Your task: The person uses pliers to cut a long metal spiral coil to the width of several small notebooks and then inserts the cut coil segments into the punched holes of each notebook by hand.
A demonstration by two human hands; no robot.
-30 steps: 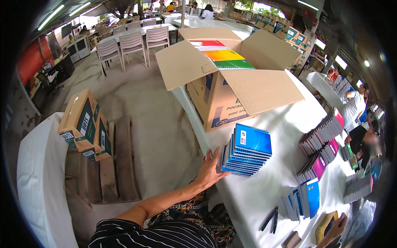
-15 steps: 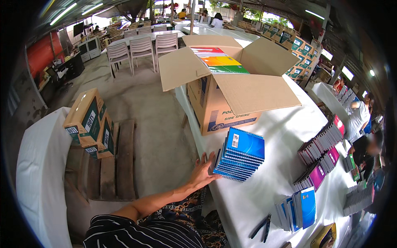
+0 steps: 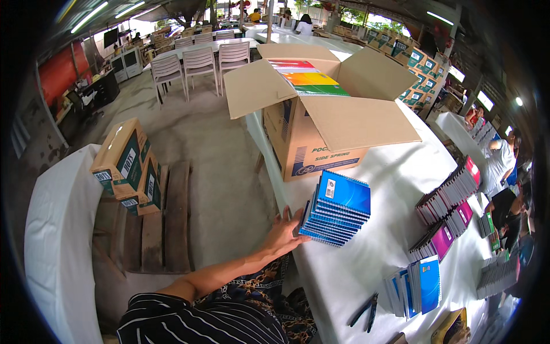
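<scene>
A fanned stack of blue spiral notebooks lies on the white-covered table, near its left edge. My left hand rests against the stack's left side with fingers spread, touching the lower notebooks without gripping them. My forearm reaches in from the lower left, over my striped sleeve. Just behind the stack stands a large open cardboard box with red, orange and green notebooks inside. My right hand is out of the picture.
Rows of upright notebooks, pink ones and blue ones stand to the right, with black pliers near the front. Cardboard boxes sit on a wooden pallet at left. People work at far right.
My left hand stays against the left side of the blue stack. Only the head view has shifted a little.
</scene>
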